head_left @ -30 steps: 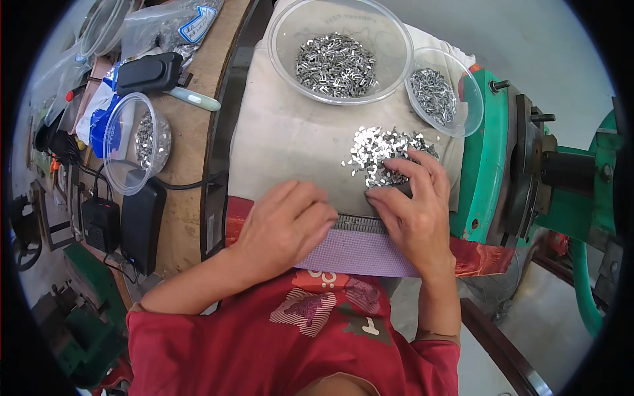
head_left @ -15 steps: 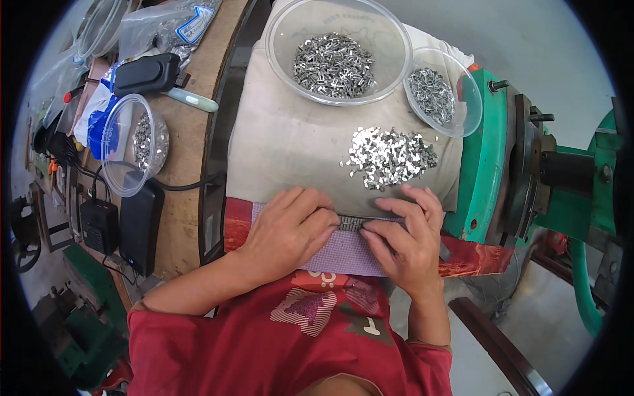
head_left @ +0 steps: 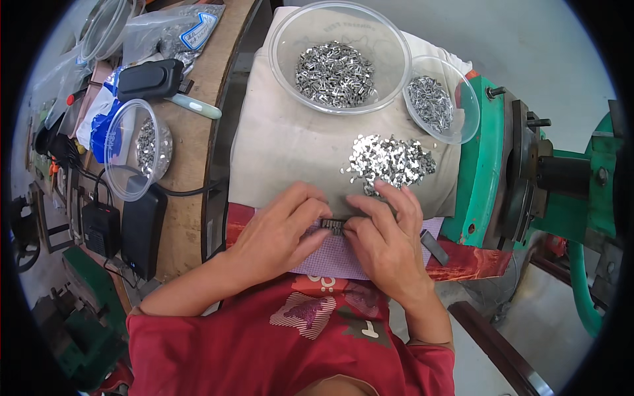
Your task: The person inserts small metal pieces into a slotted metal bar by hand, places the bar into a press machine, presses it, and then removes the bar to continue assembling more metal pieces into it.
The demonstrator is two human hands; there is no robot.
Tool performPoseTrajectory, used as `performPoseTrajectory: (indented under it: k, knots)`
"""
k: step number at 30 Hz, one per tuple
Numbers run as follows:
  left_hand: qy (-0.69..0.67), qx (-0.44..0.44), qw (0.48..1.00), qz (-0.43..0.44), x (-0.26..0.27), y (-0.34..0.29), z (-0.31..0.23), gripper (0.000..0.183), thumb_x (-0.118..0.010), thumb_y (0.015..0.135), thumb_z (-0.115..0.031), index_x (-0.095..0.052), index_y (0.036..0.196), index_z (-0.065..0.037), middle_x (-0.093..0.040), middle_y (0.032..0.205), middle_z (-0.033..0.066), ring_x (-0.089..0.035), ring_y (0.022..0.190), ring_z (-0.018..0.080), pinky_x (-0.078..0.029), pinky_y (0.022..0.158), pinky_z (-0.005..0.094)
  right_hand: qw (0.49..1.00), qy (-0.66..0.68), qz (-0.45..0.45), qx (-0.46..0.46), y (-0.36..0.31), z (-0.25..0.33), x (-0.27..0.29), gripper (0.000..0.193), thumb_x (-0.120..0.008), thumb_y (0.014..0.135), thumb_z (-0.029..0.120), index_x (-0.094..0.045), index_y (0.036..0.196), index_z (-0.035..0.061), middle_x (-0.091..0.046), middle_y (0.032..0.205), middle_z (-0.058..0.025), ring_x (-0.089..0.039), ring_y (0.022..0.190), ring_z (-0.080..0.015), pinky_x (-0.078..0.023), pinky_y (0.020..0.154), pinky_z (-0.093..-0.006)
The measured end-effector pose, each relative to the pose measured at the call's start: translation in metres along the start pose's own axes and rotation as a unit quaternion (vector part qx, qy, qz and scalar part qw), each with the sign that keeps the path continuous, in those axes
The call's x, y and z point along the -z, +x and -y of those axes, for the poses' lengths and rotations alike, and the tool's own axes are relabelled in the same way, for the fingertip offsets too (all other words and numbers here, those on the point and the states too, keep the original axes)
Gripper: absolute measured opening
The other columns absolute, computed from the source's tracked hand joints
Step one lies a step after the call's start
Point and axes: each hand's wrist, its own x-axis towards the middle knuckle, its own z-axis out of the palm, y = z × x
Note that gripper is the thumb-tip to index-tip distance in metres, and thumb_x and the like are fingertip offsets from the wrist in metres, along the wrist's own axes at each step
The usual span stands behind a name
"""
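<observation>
A short dark metal strip with a row of small pieces or slots [head_left: 332, 226] lies on a purple woven cloth [head_left: 340, 257] right in front of me. My left hand [head_left: 281, 228] has its thumb and a fingertip at the strip's left end, one at each long edge. Thumb and index finger of my right hand [head_left: 388, 244] close on its right end, while the other fingers reach out toward a loose pile of shiny metal bits [head_left: 389, 162]. What sits in the strip is too small to make out.
Beyond the pile stand a large clear tub of metal pieces [head_left: 335, 74] and a smaller tub of pins [head_left: 430, 104]. A grey bar [head_left: 434, 247] lies right of my right hand. Green machinery [head_left: 474, 158] is at right; a wooden bench [head_left: 191, 152] holds another tub [head_left: 150, 146] at left.
The strip and my right hand have shifted a little left, which uncovers more of the grey bar. My left thumb and fingers have spread further apart. The view has tilted slightly.
</observation>
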Motion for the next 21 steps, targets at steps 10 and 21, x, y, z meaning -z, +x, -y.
performPoseTrajectory:
  k: [10,21]
  knots:
    - [0.097,-0.027,0.995,-0.009,-0.007,0.037,0.006,0.021,-0.068,0.086,-0.001,-0.062,0.106,-0.004,-0.057,0.103,0.0102,-0.063,0.087,0.0331,-0.052,0.071,0.0425,0.995,-0.014,-0.066,-0.075,0.011,-0.026,0.005,0.02,-0.08,0.073,0.002,-0.073,0.091,0.0086,-0.067,0.113,-0.0072,-0.05,0.123,-0.0375,-0.039,0.104,-0.0471]
    - [0.195,-0.058,0.979,-0.026,-0.015,0.047,0.007,0.013,-0.071,0.085,-0.011,-0.061,0.093,-0.007,-0.054,0.088,0.0072,-0.064,0.074,0.0285,-0.052,0.063,0.0404,0.998,0.002,-0.046,-0.038,0.012,-0.025,0.006,0.021,-0.081,0.069,0.004,-0.075,0.087,0.0133,-0.067,0.115,-0.0049,-0.05,0.123,-0.0363,-0.04,0.102,-0.0458]
